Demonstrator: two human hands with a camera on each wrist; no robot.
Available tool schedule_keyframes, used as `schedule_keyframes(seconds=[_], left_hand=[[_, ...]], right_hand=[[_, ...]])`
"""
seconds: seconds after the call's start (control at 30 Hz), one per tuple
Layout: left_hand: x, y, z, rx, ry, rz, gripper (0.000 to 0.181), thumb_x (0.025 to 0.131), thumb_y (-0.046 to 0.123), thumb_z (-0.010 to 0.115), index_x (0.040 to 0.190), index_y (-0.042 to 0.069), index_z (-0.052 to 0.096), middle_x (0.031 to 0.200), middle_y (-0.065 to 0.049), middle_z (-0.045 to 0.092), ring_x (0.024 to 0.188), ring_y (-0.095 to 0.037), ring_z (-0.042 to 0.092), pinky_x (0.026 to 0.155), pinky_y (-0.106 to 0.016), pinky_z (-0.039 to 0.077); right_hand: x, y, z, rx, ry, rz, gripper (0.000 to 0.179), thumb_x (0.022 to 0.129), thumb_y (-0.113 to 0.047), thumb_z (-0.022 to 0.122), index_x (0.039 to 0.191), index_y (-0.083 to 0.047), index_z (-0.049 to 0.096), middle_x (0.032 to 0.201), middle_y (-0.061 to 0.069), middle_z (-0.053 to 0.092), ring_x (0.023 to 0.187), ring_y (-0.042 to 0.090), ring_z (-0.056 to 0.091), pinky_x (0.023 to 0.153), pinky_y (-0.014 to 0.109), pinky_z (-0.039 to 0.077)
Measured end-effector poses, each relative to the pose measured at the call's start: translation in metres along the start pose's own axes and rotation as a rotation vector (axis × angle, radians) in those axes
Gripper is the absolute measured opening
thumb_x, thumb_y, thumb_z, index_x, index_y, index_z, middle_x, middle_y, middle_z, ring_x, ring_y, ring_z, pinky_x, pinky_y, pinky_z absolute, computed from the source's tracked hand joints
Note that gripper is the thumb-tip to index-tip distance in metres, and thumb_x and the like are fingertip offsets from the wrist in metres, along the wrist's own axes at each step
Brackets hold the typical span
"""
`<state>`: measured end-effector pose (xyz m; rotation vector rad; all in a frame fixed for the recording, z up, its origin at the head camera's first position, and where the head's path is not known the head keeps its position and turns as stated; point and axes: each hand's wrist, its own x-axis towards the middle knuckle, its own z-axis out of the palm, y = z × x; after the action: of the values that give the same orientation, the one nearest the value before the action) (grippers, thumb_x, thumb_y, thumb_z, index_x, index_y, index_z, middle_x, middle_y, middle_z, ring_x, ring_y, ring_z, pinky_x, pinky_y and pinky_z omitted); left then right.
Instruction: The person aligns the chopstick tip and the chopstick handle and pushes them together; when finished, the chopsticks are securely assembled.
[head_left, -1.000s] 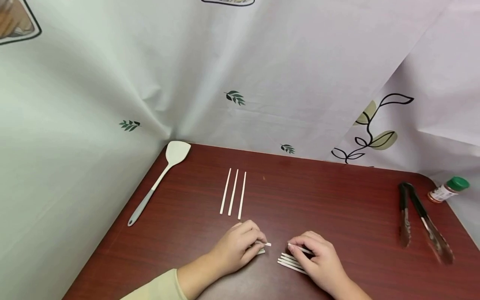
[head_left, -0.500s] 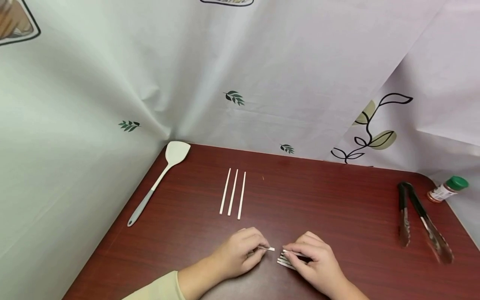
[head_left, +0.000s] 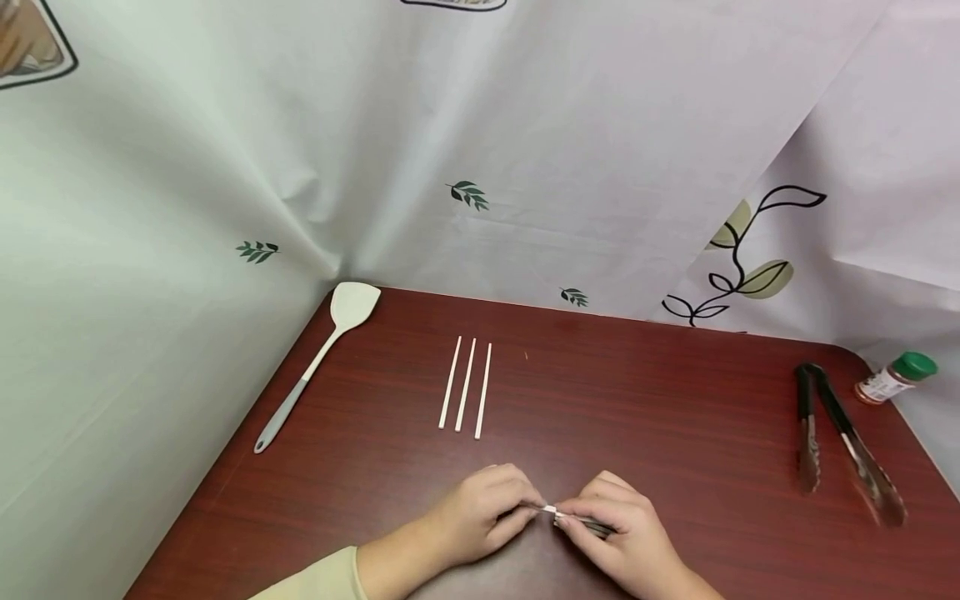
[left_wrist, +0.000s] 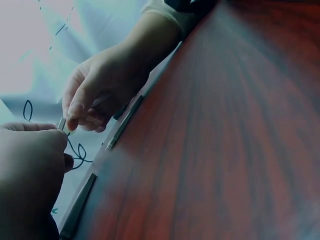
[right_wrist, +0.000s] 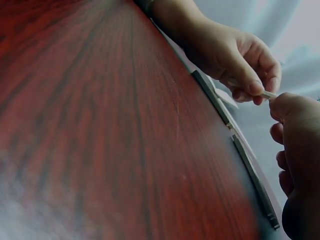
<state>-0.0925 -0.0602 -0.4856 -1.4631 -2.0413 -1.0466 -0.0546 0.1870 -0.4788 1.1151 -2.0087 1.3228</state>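
My left hand (head_left: 483, 512) pinches a thin white chopstick (head_left: 550, 508) between thumb and fingers, most of its length hidden behind the hand. Facing it, my right hand (head_left: 626, 529) pinches another chopstick, and the two ends meet or nearly meet between the fingertips. More chopsticks (head_left: 597, 527) lie on the table under the right hand, mostly covered. In the right wrist view, chopsticks lie flat on the table beneath both hands, one group (right_wrist: 209, 97) under the left hand and another (right_wrist: 255, 182) under the right. Three chopsticks (head_left: 464, 387) lie side by side farther back.
A white spatula (head_left: 318, 358) with a grey handle lies along the left edge of the dark red table (head_left: 645, 400). Metal tongs (head_left: 847, 433) and a green-capped seasoning bottle (head_left: 896, 379) are at the right. Patterned white cloth (head_left: 570, 150) hangs behind.
Both hands have drawn together, so the chopstick ends now come together. My left hand has moved slightly right and toward me; the right hand has shifted left. The three separate chopsticks have stayed put.
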Motion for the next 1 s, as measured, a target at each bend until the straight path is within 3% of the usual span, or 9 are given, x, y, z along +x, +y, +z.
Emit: schedule_keyframes(seconds=[0.53, 0.8, 1.0], left_hand=[[0.0003, 0.0018, 0.0016, -0.029, 0.011, 0.031, 0.013, 0.096, 0.007, 0.077, 0.108, 0.012, 0.074, 0.105, 0.005, 0.071, 0.098, -0.003, 0.068, 0.093, -0.015, 0.051], [0.0001, 0.0022, 0.0014, -0.018, 0.002, 0.062, 0.004, 0.102, 0.010, 0.071, 0.104, 0.011, 0.075, 0.103, 0.005, 0.072, 0.098, -0.003, 0.069, 0.092, -0.015, 0.052], [-0.0003, 0.0028, 0.0014, 0.004, -0.009, 0.079, 0.013, 0.093, 0.004, 0.080, 0.102, 0.011, 0.074, 0.102, 0.005, 0.072, 0.096, -0.003, 0.069, 0.092, -0.015, 0.051]], right_hand=[[0.0042, -0.0024, 0.0000, 0.033, 0.023, -0.031, 0.015, 0.089, -0.002, 0.084, 0.103, -0.008, 0.081, 0.087, -0.003, 0.073, 0.076, 0.008, 0.060, 0.067, 0.019, 0.046], [0.0052, -0.0025, 0.0001, 0.009, -0.001, -0.046, 0.008, 0.094, -0.006, 0.082, 0.101, -0.009, 0.081, 0.086, -0.005, 0.071, 0.075, 0.008, 0.059, 0.070, 0.018, 0.045], [0.0084, -0.0046, 0.0000, -0.010, -0.009, -0.059, 0.009, 0.092, -0.005, 0.083, 0.100, -0.010, 0.081, 0.086, -0.005, 0.072, 0.074, 0.008, 0.059, 0.071, 0.018, 0.045]])
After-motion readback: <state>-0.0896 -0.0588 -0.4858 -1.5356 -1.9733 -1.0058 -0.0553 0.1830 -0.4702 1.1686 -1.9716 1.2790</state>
